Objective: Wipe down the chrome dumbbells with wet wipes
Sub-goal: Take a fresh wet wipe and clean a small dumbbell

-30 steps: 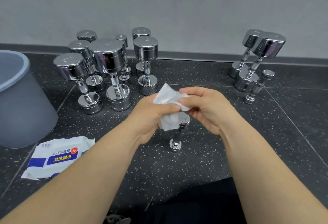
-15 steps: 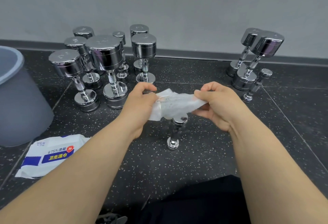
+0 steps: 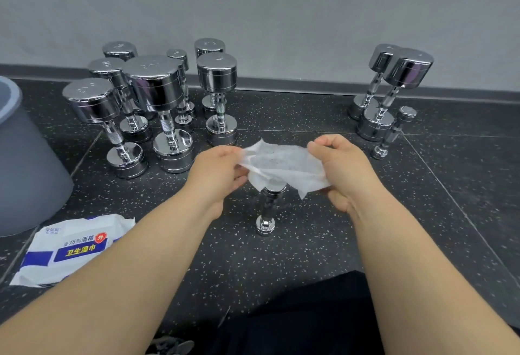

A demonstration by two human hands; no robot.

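Note:
A white wet wipe (image 3: 284, 164), slightly soiled, is stretched flat between my two hands. My left hand (image 3: 218, 170) pinches its left edge and my right hand (image 3: 342, 170) pinches its right edge. Right below the wipe a small chrome dumbbell (image 3: 267, 208) stands upright on the floor, its top end partly hidden by the wipe. Several larger chrome dumbbells (image 3: 157, 107) stand upright in a cluster at the back left. Three more dumbbells (image 3: 394, 92) stand at the back right.
A pack of wet wipes (image 3: 70, 247) lies on the black speckled floor (image 3: 281, 256) at the left. A grey bin (image 3: 25, 163) stands at the far left edge. A grey wall with a baseboard runs behind the dumbbells. My dark-clothed leg is at the bottom.
The wipe was bunched between my hands over the small dumbbell. My hands have moved apart and pulled it open into a flat sheet.

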